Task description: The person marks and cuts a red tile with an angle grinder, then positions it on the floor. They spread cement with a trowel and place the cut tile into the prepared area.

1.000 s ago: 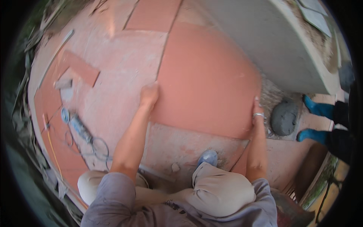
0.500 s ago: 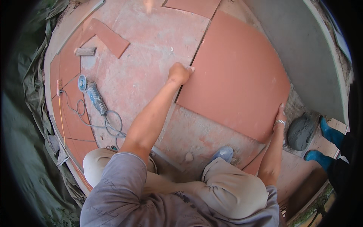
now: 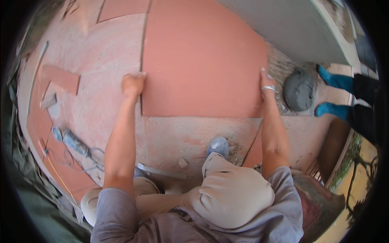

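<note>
At the tile's left edge, the left hand (image 3: 133,84) is curled closed, pinching that edge with its thumb uppermost. Along the tile's right edge, level with it, the right hand (image 3: 266,83) grips in the same way, its lower fingers hidden; a silvery bracelet (image 3: 268,88) circles that wrist. Between the two hands the big red tile (image 3: 202,60) lies flat, its near edge facing the person; whether its underside touches the bed cannot be told. Just right of the tile runs a strip of gravel (image 3: 279,62), with a grey lump (image 3: 299,90) near it, and farther right stand another person's blue boots (image 3: 338,81). Beyond the tile's right side rises a grey wall (image 3: 291,24). On the near side of the tile are the person's shoe (image 3: 219,146), a stone chip (image 3: 182,163) and a bar (image 3: 162,173). Well left of the tile lie a blue grinder (image 3: 77,143), a small block (image 3: 48,101) and a bent red offcut (image 3: 65,79).
</note>
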`<state>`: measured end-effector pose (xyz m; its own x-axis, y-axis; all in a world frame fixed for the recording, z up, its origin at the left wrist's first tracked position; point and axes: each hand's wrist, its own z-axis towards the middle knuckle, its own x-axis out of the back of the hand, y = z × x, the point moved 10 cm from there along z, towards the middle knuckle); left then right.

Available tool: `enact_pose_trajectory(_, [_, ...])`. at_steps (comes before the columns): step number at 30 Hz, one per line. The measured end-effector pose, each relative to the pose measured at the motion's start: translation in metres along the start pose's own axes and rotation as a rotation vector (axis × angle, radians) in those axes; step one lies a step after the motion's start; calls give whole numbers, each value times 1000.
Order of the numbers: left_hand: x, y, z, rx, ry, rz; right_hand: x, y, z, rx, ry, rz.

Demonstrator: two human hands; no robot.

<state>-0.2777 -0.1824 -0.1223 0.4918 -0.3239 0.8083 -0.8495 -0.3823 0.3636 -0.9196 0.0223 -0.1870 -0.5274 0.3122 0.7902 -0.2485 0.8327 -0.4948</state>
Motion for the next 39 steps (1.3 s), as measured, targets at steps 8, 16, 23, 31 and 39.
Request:
enact_pose_trajectory(8, [1, 18, -31, 47, -26, -477, 10, -18, -22, 5, 14, 92])
enact_pose_trajectory(16, [-1, 16, -36, 188, -117, -646, 14, -21, -29, -4, 49, 31])
enact_pose_trajectory(23, [-6, 15, -39, 175, -181, -676, 25, -31, -36, -13, 84, -21])
enact_pose_trajectory(31, [-5, 14, -39, 213, -134, -696, 23, -30, -36, 7, 63, 28])
enact_pose_trajectory(39, [-2, 18, -49, 229, -183, -754, 36, -41, -42, 78, 116, 53])
